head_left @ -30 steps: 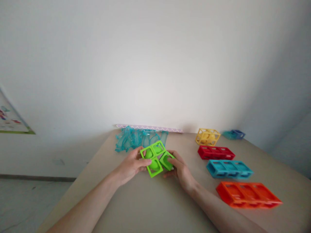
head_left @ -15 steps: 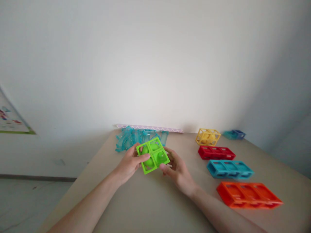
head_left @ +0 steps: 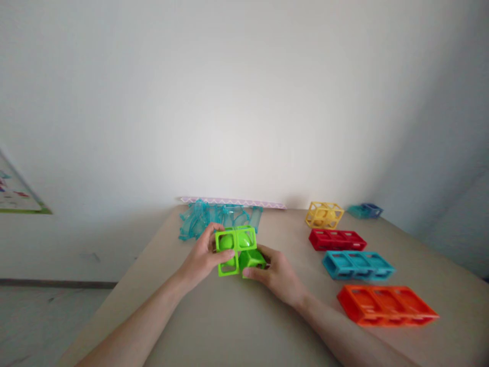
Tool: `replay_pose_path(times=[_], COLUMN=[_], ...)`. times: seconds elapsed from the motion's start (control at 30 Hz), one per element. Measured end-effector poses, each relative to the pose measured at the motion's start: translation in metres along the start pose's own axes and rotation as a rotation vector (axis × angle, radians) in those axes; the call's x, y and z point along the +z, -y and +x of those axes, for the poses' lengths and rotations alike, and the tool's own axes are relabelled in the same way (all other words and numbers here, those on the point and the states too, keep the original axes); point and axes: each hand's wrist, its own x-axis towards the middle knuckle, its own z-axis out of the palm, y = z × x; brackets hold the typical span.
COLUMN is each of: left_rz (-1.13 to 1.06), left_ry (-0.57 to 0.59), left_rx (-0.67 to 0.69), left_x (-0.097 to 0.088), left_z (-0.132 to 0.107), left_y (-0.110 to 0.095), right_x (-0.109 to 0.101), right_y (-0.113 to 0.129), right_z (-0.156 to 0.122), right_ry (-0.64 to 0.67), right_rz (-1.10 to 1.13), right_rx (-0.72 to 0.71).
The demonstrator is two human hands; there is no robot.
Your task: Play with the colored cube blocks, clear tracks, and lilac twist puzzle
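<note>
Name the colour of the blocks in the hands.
The blocks are bright green, best shown in the head view.

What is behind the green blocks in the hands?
Behind the green blocks, see-through blue pieces lie on the table, with a pale purple strip beyond. The blocks and left hand cover part of that area; what is there cannot be seen.

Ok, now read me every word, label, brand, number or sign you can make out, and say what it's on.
No text can be read anywhere in view.
Green pieces: no readable marking.
Red block, teal block, orange block: none readable.
Wall poster at the left edge: cut off and blurred; no legible lettering.
</note>
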Motion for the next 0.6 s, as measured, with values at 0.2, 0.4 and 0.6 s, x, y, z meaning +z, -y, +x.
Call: replay_pose_path(times=[0.2, 0.4, 0.6], left_rz=[0.165, 0.229, 0.293], left_ry=[0.118, 0.111, 0.143], left_rx=[0.015, 0.0, -0.018], left_x=[0.0026, -0.0021, -0.0002], left_z=[-0.0052, -0.0039, -0.0075], left_y=[-0.0029, 0.0, -0.0024], right_x=[0.0019, -0.0015, -0.0024], right_y=[-0.0105, -0.008, -0.0051], right_z=[0.0, -0.0011, -0.0015], right_ry=[-0.098, -0.153, 0.014], right_rz=[-0.12, -0.301, -0.218], right_rx=[-0.002, -0.033, -0.057])
